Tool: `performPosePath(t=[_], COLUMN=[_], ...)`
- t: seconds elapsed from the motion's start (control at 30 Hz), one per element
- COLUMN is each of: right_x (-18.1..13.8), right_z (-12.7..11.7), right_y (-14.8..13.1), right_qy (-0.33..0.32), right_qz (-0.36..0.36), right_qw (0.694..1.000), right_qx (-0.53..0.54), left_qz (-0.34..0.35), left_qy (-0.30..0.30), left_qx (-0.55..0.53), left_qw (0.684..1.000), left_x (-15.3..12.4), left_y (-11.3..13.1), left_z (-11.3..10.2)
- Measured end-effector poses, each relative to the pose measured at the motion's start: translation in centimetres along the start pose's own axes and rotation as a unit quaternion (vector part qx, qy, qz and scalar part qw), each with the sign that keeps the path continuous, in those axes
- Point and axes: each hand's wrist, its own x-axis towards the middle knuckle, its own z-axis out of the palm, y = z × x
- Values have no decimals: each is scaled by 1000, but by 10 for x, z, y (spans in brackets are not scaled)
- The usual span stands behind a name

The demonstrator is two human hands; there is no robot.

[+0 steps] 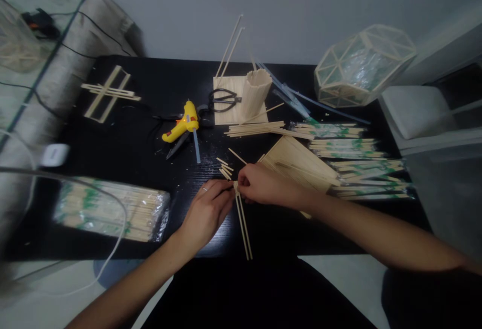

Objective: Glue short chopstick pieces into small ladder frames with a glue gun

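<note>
A pair of thin sticks (244,226) is held at the near edge of the black table (203,178), with the far ends gathered between two hands and the near ends pointed toward the person's lap. The left hand (209,208) (a ring is worn on one finger) is bent in from the left, its fingertips closed on the far ends; the right hand (258,183) is brought in from the other side, its thumb and fingers pinched at the same spot. What exactly is gripped between the fingertips is partly hidden. Just beyond the hands, a few short stick pieces (225,170) are scattered, and a flat wooden panel (301,160) is partly covered by the right forearm. Farther back, a yellow glue gun (185,124) is laid on its side, and a square panel (226,114) is topped by black-handled scissors (225,99) and an upright tube of sticks (256,93). Loose sticks (254,128) are spread in front of that panel. Wrapped bundles of sticks (350,148) are lined up at the right, a larger wrapped pack (109,208) is placed at the left, and a crossed stick frame (107,93) is set in the far left corner, while a faceted, clear-sided container (365,68) is seen at the far right.
</note>
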Motion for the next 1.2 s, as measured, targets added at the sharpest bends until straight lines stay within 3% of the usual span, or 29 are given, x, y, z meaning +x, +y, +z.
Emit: performPosePath(t=[1.2], right_x=[1], right_z=[1], right_y=[1], right_qy=[6], right_qz=[-3], right_qw=[999], right_qx=[-32], left_qz=[4], left_qy=[5], left_qx=[5], left_qw=[1000], left_x=[3], left_y=[3], left_z=[-1])
